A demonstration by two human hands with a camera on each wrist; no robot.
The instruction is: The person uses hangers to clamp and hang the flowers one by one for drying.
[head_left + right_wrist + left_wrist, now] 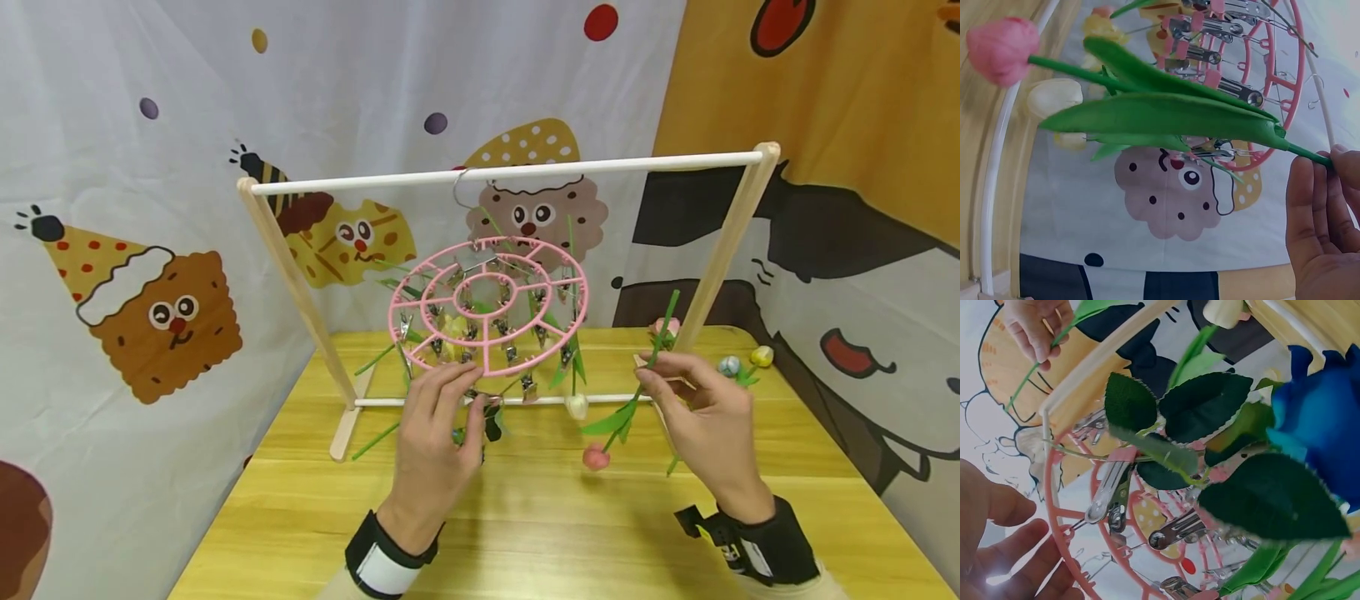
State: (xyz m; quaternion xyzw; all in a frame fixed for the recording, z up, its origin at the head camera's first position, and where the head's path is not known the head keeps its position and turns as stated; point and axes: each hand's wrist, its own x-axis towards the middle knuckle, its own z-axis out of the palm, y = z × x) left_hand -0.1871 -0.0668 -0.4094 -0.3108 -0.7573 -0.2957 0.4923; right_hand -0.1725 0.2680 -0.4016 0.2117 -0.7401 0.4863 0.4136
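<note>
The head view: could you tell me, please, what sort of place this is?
Probably a small indoor corner set up for demonstrating or recording: a wooden table stands before a cartoon-printed cloth backdrop, and a round pink clip hanger hangs above it.

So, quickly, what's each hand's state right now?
Left hand: open, at the round pink plastic hanger.
Right hand: holding a pink, green-stemmed artificial tulip.

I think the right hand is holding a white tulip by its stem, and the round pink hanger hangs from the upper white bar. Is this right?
Not quite: the tulip is pink, not white, as the right wrist view shows. The right hand does hold it by its stem, and the round pink hanger hangs from the upper white bar.
</note>
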